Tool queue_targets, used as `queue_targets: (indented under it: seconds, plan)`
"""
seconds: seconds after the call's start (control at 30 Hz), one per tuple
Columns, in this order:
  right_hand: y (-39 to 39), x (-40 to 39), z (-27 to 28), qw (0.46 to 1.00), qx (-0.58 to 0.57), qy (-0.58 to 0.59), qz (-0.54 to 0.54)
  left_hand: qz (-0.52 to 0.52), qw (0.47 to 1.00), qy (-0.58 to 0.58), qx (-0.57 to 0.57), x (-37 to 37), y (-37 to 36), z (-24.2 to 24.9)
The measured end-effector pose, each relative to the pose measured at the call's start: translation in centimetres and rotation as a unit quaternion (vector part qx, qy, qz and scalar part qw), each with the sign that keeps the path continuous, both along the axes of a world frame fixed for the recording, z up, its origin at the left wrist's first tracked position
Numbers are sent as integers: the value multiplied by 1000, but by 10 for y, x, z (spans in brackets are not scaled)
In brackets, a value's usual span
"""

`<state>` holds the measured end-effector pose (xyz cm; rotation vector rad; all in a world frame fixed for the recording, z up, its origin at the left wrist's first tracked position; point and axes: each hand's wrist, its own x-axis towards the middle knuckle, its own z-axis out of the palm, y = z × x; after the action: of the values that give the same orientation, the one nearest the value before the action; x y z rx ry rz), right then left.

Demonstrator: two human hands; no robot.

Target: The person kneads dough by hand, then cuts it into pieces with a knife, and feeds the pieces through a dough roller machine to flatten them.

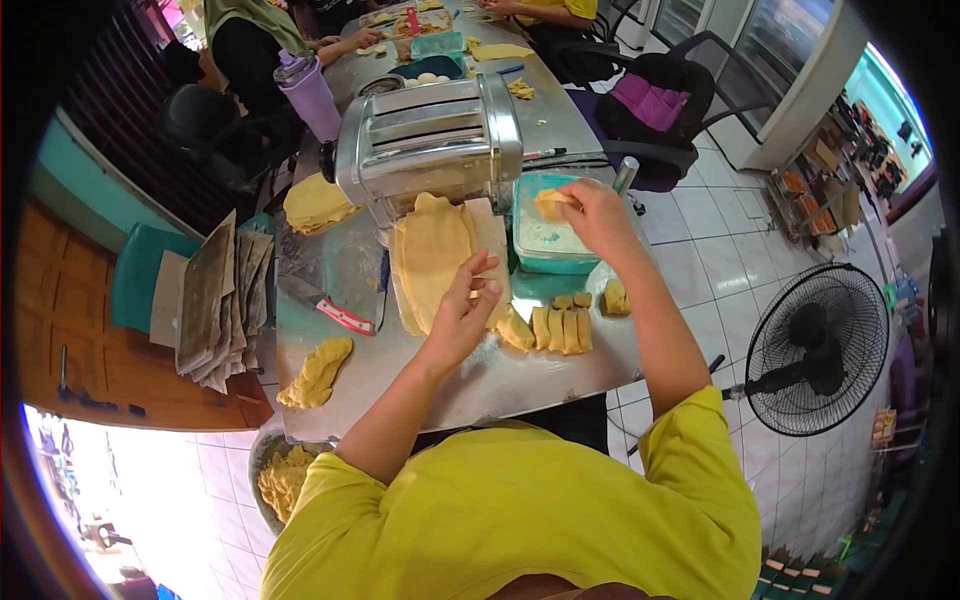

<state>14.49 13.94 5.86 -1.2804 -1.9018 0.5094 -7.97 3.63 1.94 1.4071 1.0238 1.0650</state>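
Over a teal tub of white flour [550, 240], my right hand [597, 222] pinches a small piece of yellow dough [549, 204]. My left hand [463, 312] hovers at the edge of a stack of flat dough sheets [430, 250], fingers loosely curled and apart, holding nothing. A steel pasta machine [430, 140] stands just beyond the stack. Cut dough strips [562, 330] lie in a row below the tub, with a small lump of dough [617, 297] to their right. At the left are a larger dough lump [317, 373] and a red-handled knife [345, 316].
A second stack of dough sheets [317, 205] and a purple tumbler [308, 97] are left of the machine. Other people work at the table's far end. A bowl of dough [288, 480] sits below the left corner. A black fan [820, 350] stands at the right.
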Motion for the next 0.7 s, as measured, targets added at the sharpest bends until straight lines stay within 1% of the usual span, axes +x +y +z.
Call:
queue_targets:
  seconds: [0.03, 0.07, 0.1, 0.13, 0.17, 0.2, 0.27, 0.3, 0.37, 0.43, 0.47, 0.5, 0.57, 0.63, 0.7]
  plan:
    - [23, 7, -17, 993, 61, -103, 5, 18, 1000, 4, 9, -4, -1, -1]
    - [37, 9, -32, 971, 121, -203, 11, 22, 1000, 0, 8, -8, -3, -2]
    - [44, 6, -42, 971, 121, -206, 16, 35, 999, -3, 9, -11, -5, -2]
    - [49, 1, -48, 940, 8, -336, 49, 49, 999, -4, 10, -15, -6, -2]
    - [54, -4, -53, 880, -104, -456, 80, 53, 999, -4, 10, -18, -7, -2]
    - [57, -9, -51, 880, -101, -457, 84, 59, 998, 0, 3, -21, -8, -1]
    - [55, -19, -50, 844, -112, -521, 57, 65, 998, 6, -11, -27, -15, -2]
    - [57, -18, -45, 844, -109, -522, 57, 65, 998, 7, 9, -28, -13, 0]
    - [61, -5, -28, 862, -176, -467, 93, 65, 997, 7, 36, -35, -7, 8]
    - [59, 12, 3, 926, -89, -357, 86, 82, 986, 87, 113, -47, 3, 19]
    - [54, 19, 28, 953, -113, -274, 60, 94, 981, 93, 139, -55, 11, 25]
    - [46, 23, 54, 972, -139, -188, 34, 94, 981, 93, 139, -63, 20, 35]
    - [38, 25, 86, 996, -70, -46, 21, 112, 966, 137, 190, -75, 36, 62]
    - [30, 3, 124, 998, -10, -28, 61, 117, 950, 133, 256, -77, 55, 90]
    - [37, -35, 139, 992, 59, -37, 108, 121, 913, 177, 348, -76, 80, 118]
